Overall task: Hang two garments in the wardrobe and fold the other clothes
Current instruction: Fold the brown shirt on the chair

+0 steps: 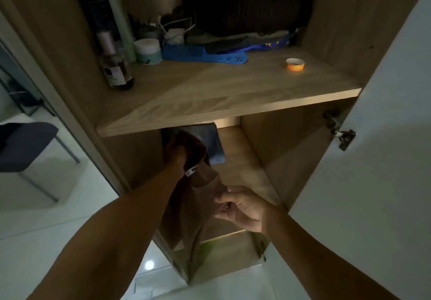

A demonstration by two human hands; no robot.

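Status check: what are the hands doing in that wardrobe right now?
Left hand grips brown garment top, under the shelf. Right hand pinches its side. Blue garment hangs just behind.

Lighting is dim overall; the wardrobe interior lies in deep shadow, darkest at the upper back. A lamp reflection glares on the glossy floor. Wide-angle distortion bends edges; detail is soft.

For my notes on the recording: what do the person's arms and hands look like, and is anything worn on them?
Both forearms are bare; no sleeves show in the frame. The left hand and the right hand wear no gloves. No watch, ring or bracelet is visible, though the light is dim.
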